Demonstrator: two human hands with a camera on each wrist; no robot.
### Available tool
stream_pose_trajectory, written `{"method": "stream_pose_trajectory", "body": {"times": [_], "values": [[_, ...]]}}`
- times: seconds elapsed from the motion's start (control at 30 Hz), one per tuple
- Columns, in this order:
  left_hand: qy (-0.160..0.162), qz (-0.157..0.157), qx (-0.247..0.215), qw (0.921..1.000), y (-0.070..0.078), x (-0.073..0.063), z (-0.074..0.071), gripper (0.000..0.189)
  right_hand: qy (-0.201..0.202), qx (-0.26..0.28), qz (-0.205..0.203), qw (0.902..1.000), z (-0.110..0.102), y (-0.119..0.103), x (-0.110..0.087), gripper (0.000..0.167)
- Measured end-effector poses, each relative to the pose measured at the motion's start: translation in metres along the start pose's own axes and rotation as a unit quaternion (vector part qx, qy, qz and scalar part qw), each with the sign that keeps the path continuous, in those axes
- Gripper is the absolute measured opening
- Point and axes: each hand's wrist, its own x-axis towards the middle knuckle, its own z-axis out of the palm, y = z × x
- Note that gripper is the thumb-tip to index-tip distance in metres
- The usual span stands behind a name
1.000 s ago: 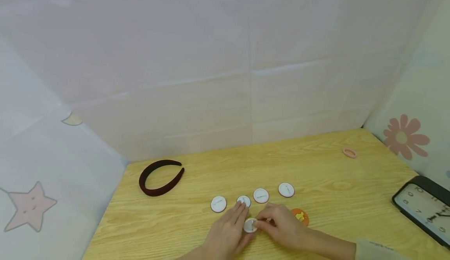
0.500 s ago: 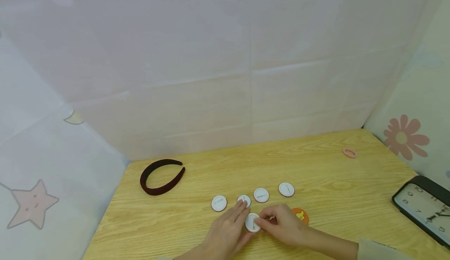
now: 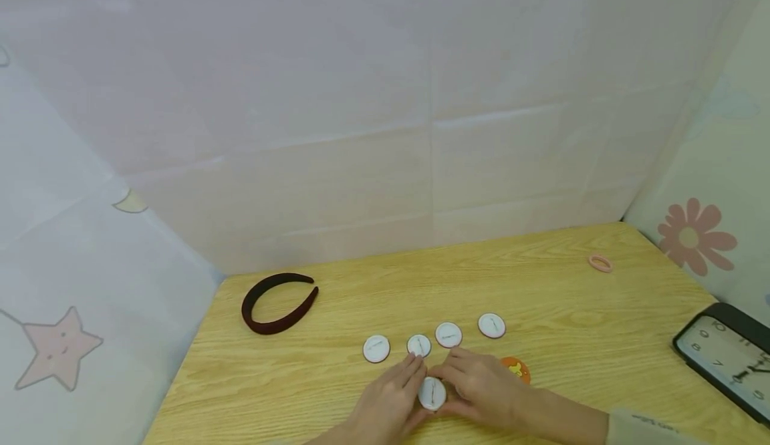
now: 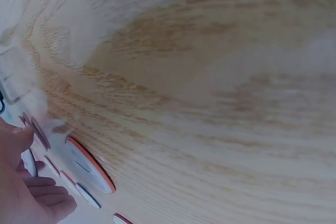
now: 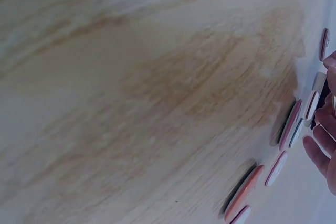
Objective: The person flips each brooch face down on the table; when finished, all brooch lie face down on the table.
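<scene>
A round pin badge (image 3: 432, 393), its white back and metal pin facing up, is held between both hands in the head view. My left hand (image 3: 385, 401) holds its left side, with the thumb low by the rim and the other fingers reaching forward. From the right, my right hand (image 3: 484, 389) grips the rim, fingers bent and thumb at the near side. Just beyond the left fingertips lies another badge (image 3: 419, 345), back up. An orange badge (image 3: 516, 369) with a yellow figure lies face up, partly hidden behind the right hand.
More badges lie back up in a loose row: one at left (image 3: 376, 349), one at middle (image 3: 448, 335), one at right (image 3: 492, 325). A dark headband (image 3: 255, 311) lies back left, a pink hair tie (image 3: 600, 263) back right. A clock (image 3: 724, 358) stands at the right edge.
The right thumb and fingers have slid off the badge's back to its rim, uncovering the pin. The held badge has shifted slightly nearer the body.
</scene>
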Motion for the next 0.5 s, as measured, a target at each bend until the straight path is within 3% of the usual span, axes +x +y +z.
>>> {"method": "stream_pose_trajectory", "body": {"times": [0.17,0.4,0.5], "values": [[0.000,0.003,-0.007,1.0000,0.000,-0.001,0.005,0.056,-0.017,-0.017,0.002,0.9997,0.005,0.003,-0.004,0.039],[-0.049,-0.020,-0.028,0.9982,0.000,-0.004,0.008,0.048,-0.076,-0.005,0.061,0.9953,0.011,0.004,-0.008,0.044],[-0.053,-0.021,-0.026,0.9980,-0.001,-0.003,0.010,0.047,-0.097,-0.005,0.089,0.9913,0.011,0.003,-0.006,0.044]]}}
